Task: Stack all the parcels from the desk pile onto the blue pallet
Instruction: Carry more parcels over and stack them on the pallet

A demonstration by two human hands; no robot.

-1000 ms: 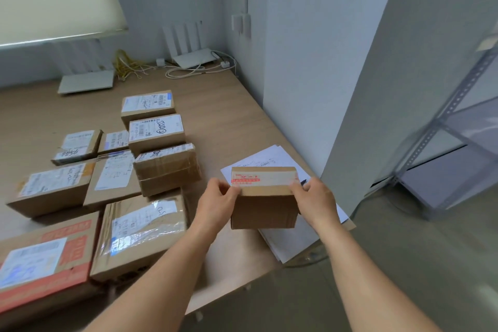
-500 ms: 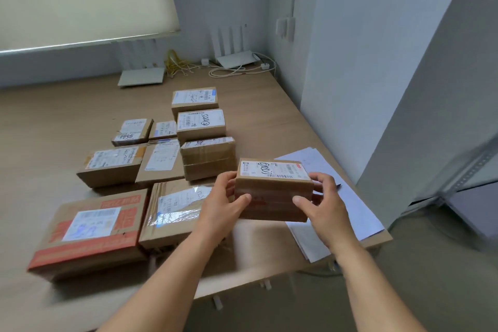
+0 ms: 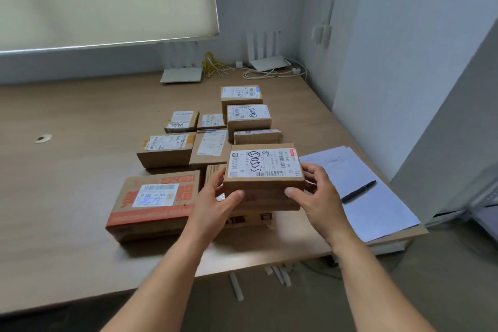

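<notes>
I hold a small brown parcel (image 3: 265,170) with a white label on top between both hands, above the desk's near right part. My left hand (image 3: 215,205) grips its left side and my right hand (image 3: 315,197) grips its right side. It hovers over another brown parcel (image 3: 250,217) that is mostly hidden beneath it. Several more parcels lie on the wooden desk (image 3: 80,170): a large red-printed box (image 3: 156,202) to the left, and smaller ones such as the box (image 3: 248,117) behind. No blue pallet is in view.
White papers (image 3: 358,197) with a black pen (image 3: 358,191) lie on the desk's right corner. Two white routers (image 3: 182,74) and cables (image 3: 269,73) sit at the back by the wall. A grey partition (image 3: 404,62) stands at the right. Floor lies below the desk's front edge.
The parcel in my hands has turned its label face upward and shifted left from over the papers to above the near parcel. The view has panned left.
</notes>
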